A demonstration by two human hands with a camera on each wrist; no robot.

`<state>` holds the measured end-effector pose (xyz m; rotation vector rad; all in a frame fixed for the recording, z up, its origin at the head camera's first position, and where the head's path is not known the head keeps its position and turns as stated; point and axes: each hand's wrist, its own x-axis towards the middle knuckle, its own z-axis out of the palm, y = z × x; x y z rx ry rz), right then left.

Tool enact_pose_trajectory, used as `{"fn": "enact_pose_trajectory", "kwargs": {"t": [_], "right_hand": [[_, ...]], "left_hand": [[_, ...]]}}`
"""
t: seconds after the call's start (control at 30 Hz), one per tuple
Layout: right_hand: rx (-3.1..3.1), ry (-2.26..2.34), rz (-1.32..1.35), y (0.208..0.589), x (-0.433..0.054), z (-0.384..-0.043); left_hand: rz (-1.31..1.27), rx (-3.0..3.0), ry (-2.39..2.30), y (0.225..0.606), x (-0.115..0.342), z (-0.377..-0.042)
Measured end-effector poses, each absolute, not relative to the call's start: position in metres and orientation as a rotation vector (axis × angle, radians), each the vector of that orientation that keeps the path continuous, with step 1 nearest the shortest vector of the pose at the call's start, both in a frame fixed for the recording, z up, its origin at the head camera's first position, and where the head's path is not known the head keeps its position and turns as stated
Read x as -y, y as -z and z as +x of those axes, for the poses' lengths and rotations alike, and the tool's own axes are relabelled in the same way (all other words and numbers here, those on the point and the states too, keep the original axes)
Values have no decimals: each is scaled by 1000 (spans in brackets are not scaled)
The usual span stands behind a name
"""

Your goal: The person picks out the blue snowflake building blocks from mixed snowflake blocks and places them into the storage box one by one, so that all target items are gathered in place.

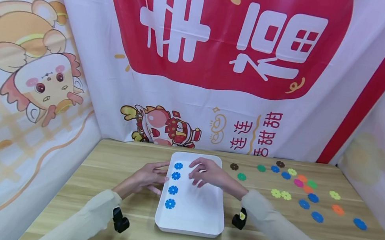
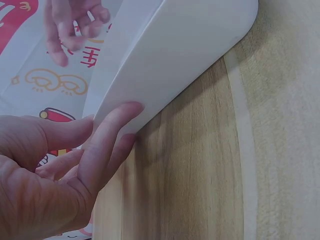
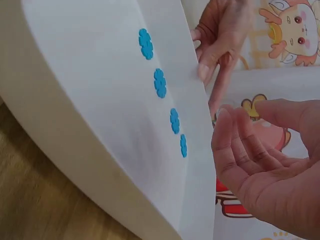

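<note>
A white rectangular tray [image 1: 194,215] lies on the table with a column of several blue notched, flower-shaped discs [image 1: 173,190] along its left side. Beside that side is my left hand [image 1: 145,176], its fingers spread. In the left wrist view its fingers [image 2: 112,122] touch the tray's outer wall, and the thumb reaches the rim. Above the upper right part of the tray hovers my right hand [image 1: 209,173], fingers loosely bent, with nothing visible in them. The right wrist view shows the fingertips and thumb of this hand [image 3: 270,165] apart.
On the wooden table [image 1: 101,173] to the right of the tray lie loose flower discs: blue [image 1: 317,217], yellow [image 1: 286,195], orange [image 1: 338,209], green [image 1: 241,176], pink [image 1: 298,182] and brown [image 1: 234,166]. Printed cloth [image 1: 181,95] hangs behind and along both sides.
</note>
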<state>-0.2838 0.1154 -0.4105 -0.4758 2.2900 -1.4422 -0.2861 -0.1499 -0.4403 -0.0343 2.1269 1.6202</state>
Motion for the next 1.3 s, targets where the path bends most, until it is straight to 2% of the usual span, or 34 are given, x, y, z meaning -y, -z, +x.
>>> {"fn": "enact_pose_trajectory", "kwargs": {"t": [0.23, 0.47, 0.73, 1.3], "right_hand": [[-2246, 1636, -597, 406, -168, -295], [-2369, 1693, -511, 415, -231, -312], [-2504, 1624, -539, 427, -287, -324], [-2720, 1330, -452, 452, -370, -337]], "left_hand": [[-17, -2118, -1618, 441, 151, -286], [-38, -2131, -1619, 440, 150, -288], [-48, -2147, -1620, 440, 151, -288], [-62, -2130, -1624, 443, 151, -284]]}}
